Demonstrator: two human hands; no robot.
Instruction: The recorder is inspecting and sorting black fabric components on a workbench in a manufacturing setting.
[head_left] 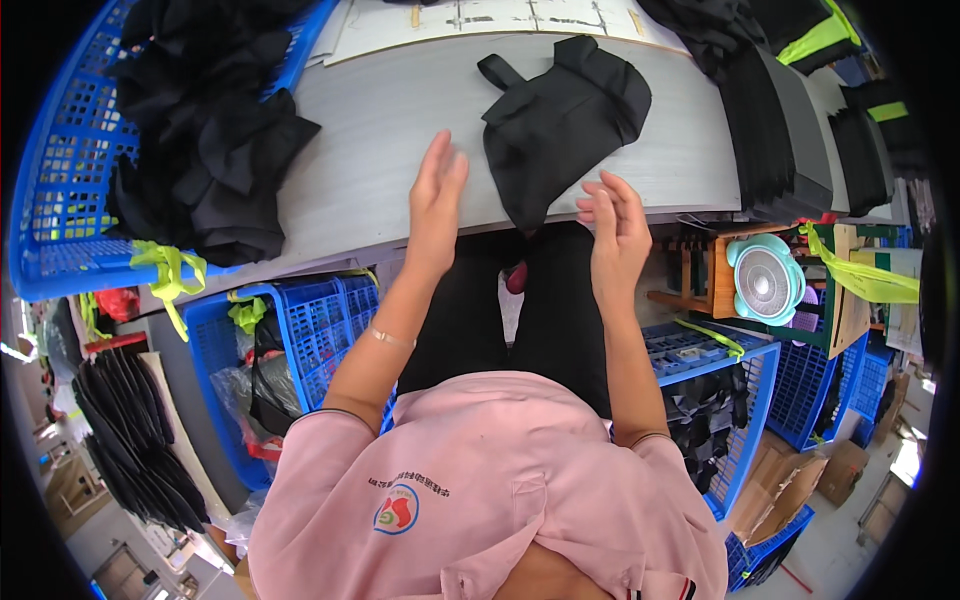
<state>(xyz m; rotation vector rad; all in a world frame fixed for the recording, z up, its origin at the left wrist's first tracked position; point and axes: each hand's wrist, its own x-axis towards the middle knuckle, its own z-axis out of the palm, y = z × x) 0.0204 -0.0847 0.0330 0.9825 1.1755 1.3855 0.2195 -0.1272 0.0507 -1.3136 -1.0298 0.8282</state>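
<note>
A black fabric piece (pixel 565 125) with a short strap loop at its upper left lies on the grey table (pixel 370 130), its pointed lower end reaching the near edge. To its left, my left hand (pixel 437 200) hovers apart from the cloth with fingers stretched out and nothing in it. My right hand (pixel 618 225) is beside the cloth's lower right edge, fingers loosely curved and apart, with no object in them. I cannot tell whether its fingertips touch the fabric.
A blue basket (pixel 62 190) heaped with black cloth (pixel 215 170) stands at the table's left. Stacked black pieces (pixel 775 130) sit on the right. Below are another blue basket (pixel 325 325), a blue crate (pixel 745 430) and a round teal-rimmed object (pixel 768 280) near the right edge.
</note>
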